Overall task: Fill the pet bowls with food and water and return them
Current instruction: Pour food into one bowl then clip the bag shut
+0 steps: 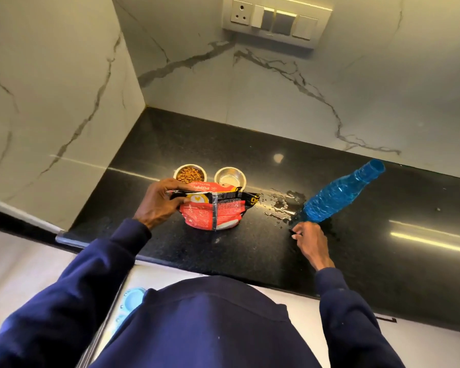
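Two small steel bowls stand side by side on the black counter (170,144). The left bowl (190,173) holds brown kibble; the right bowl (230,177) looks shiny inside, and I cannot tell if it holds water. In front of them stands a red pet food bag (213,213), with my left hand (161,201) gripping its folded top edge. A blue plastic bottle (337,193) stands uncapped to the right. My right hand (308,240) sits at the bottle's base with its fingers curled, next to a small dark thing I cannot make out.
Spilled water (279,205) lies on the counter between the bag and the bottle. Marble walls close the counter at the left and back, with a socket panel (274,19) above. A light blue object (133,298) lies on the floor below the counter's edge.
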